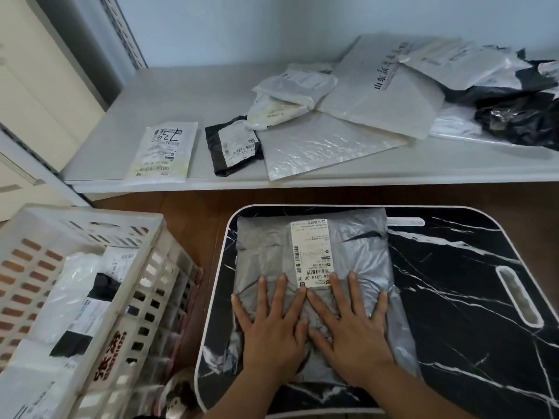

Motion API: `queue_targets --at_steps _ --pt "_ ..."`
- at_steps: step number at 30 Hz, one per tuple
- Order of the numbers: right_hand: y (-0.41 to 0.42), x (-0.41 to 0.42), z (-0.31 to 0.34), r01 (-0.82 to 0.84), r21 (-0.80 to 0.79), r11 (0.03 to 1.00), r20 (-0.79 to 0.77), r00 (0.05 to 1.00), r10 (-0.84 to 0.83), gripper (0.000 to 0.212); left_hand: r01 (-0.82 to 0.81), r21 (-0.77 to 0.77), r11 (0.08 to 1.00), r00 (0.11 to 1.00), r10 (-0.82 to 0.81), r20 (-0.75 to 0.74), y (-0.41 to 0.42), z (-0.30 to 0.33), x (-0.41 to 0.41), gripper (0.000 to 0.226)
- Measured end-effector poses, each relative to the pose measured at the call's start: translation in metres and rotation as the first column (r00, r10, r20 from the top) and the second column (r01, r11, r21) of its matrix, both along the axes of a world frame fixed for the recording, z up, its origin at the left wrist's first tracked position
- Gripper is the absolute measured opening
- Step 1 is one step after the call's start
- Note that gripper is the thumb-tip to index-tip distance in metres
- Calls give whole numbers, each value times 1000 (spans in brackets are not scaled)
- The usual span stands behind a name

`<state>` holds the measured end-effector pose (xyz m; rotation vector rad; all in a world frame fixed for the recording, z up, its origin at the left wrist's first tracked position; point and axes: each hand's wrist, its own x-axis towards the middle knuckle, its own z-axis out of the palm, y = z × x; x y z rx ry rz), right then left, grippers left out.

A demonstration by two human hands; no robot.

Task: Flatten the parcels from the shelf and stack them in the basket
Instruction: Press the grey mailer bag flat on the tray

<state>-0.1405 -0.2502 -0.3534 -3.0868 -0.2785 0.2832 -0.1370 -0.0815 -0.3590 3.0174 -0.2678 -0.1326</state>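
Observation:
A grey plastic parcel [357, 246] with a white label lies on the black marbled tray table [459, 297]. My left hand [272, 325] and my right hand [348, 322] lie flat on its near half, side by side, fingers spread, pressing down. The white slatted basket [99, 228] stands at the lower left and holds several white and black parcels. On the white shelf [187, 95] above lie more parcels: a small white one [161, 151], a small black one [233, 145], a large clear-white mailer [326, 143] and a heap to the right.
Brown floor shows between the basket and the tray table. A slot handle [518, 297] is cut in the table's right side. Black bags [520, 116] lie at the shelf's far right. A small doll-like object [178, 397] sits on the floor below the basket.

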Motion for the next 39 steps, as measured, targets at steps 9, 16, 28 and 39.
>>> queue_targets --at_steps 9,16,28,39 --pt "-35 -7 18 -39 -34 999 -136 990 34 73 84 96 992 995 -79 -53 41 4 -14 56" --pt "-39 -15 50 364 137 921 -182 924 -338 79 -281 -64 958 960 280 -24 45 39 -12 66" --pt "-51 8 109 707 448 547 -290 693 -660 24 -784 -529 324 619 462 -635 54 122 12 39" --pt "64 24 183 414 602 683 -138 896 -422 35 -621 -700 353 734 575 -361 186 244 -2 11"
